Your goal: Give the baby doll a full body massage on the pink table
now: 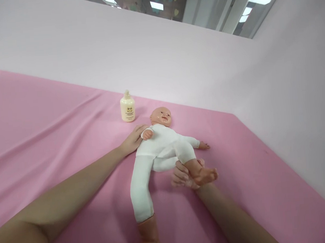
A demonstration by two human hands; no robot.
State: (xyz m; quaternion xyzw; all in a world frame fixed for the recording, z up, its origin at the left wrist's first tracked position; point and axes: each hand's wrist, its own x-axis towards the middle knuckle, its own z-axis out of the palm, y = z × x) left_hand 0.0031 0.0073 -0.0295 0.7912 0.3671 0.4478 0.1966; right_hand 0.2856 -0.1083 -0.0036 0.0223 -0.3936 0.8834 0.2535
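A baby doll (163, 141) in a white bodysuit lies on its back, its head toward the wall. My left hand (133, 139) rests against the side of its chest, by the shoulder. Its fingers reach behind the doll's bent arm and are partly hidden, holding the doll there. With closed fingers, my right hand (182, 175) grips the doll's leg on the right near the ankle. That leg is raised and bent across at the knee, and the foot partly covers the hand. The doll's other leg stretches down toward me.
A cream-coloured pump bottle (128, 109) with a label stands beyond the doll's head, a little left. The pink cover (56, 139) has creases on the left. White walls (120, 54) border it at the back and right, with a window (169, 5) above.
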